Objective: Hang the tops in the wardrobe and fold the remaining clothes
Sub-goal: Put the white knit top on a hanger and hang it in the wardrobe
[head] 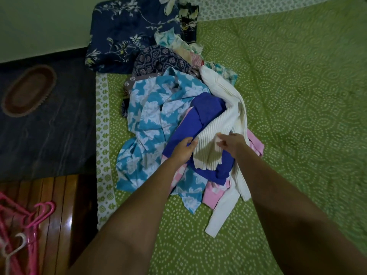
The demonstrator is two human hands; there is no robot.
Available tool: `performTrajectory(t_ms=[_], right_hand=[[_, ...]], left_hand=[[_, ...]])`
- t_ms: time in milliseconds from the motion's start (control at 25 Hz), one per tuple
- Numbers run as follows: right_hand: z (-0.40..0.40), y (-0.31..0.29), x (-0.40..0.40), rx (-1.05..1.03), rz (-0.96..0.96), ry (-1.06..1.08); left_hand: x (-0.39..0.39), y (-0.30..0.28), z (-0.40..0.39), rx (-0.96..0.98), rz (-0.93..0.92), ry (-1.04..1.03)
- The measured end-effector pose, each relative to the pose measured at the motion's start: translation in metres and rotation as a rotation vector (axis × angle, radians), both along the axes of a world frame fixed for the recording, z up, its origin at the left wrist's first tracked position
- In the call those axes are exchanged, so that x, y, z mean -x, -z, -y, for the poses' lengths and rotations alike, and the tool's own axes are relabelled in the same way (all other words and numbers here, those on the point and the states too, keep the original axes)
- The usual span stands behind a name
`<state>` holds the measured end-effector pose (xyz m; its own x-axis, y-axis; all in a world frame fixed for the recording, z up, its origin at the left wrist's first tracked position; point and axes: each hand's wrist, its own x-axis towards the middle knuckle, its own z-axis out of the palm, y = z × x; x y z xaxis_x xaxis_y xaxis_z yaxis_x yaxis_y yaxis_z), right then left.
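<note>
Two hands work the top of an unsorted clothes pile [174,120] on the bed [297,96].
Left hand [181,150] and right hand [231,144] each hold a grip pinched on the white ribbed top [224,114], which lies across the pile's upper right. Nothing appears hung or folded yet. Pink hangers [42,213] lie on the floor, well left of the pile.

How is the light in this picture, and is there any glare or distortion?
Head view: dim, even light with a green cast; one bright glare spot on the wooden floor near the pink hangers; wide-angle bending curves the edge of the green bedspread; both forearms loom large; the left hand and right hand on the white ribbed top look slightly soft.
</note>
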<state>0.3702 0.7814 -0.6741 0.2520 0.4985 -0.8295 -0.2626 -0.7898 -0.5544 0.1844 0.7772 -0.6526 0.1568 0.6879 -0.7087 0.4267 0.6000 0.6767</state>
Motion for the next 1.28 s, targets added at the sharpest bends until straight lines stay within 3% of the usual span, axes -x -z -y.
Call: performTrajectory(t_ms=[80, 200, 280, 360, 480, 520, 600, 680, 800, 880, 960, 1000, 1080, 1160, 1280], right_hand=[[0.008, -0.026, 0.005, -0.052, -0.148, -0.208], [0.028, -0.081, 0.015, 0.032, -0.400, -0.630], [0.036, -0.107, 0.011, 0.096, -0.425, -0.835], [0.038, -0.121, 0.004, 0.184, -0.305, -0.900], [0.046, -0.165, -0.012, 0.192, 0.047, -0.582], [0.049, -0.183, -0.014, 0.164, 0.076, -0.366], [0.055, -0.233, -0.007, 0.067, -0.087, -0.082], [0.070, -0.285, 0.017, -0.045, -0.274, -0.037], [0.085, -0.346, 0.056, -0.251, -0.216, -0.160], [0.086, -0.379, 0.070, -0.343, -0.245, -0.213], [0.087, -0.408, 0.078, -0.450, -0.328, -0.283], [0.090, -0.424, 0.082, -0.473, -0.350, -0.346], [0.100, -0.443, 0.091, -0.493, -0.319, -0.497], [0.111, -0.454, 0.099, -0.526, -0.317, -0.606], [0.120, -0.459, 0.103, -0.579, -0.316, -0.597]], left_hand=[[-0.007, -0.003, -0.001, -0.093, -0.026, 0.003], [-0.029, -0.028, -0.007, -0.022, -0.090, 0.072], [-0.041, -0.057, -0.007, 0.012, -0.085, 0.222], [-0.047, -0.096, -0.004, -0.069, -0.054, 0.337], [-0.038, -0.178, 0.000, -0.266, -0.037, 0.313], [-0.032, -0.212, 0.001, -0.307, -0.021, 0.323], [-0.020, -0.279, 0.006, -0.329, 0.009, 0.424], [-0.008, -0.336, 0.018, -0.264, -0.011, 0.596], [0.024, -0.400, 0.041, 0.032, -0.121, 0.788], [0.060, -0.428, 0.054, 0.063, -0.265, 0.729], [0.092, -0.442, 0.067, -0.110, -0.361, 0.526], [0.105, -0.444, 0.071, -0.182, -0.321, 0.343], [0.117, -0.440, 0.076, -0.232, -0.031, 0.032], [0.112, -0.445, 0.084, -0.293, 0.230, -0.092], [0.095, -0.473, 0.098, -0.541, 0.340, -0.201]])
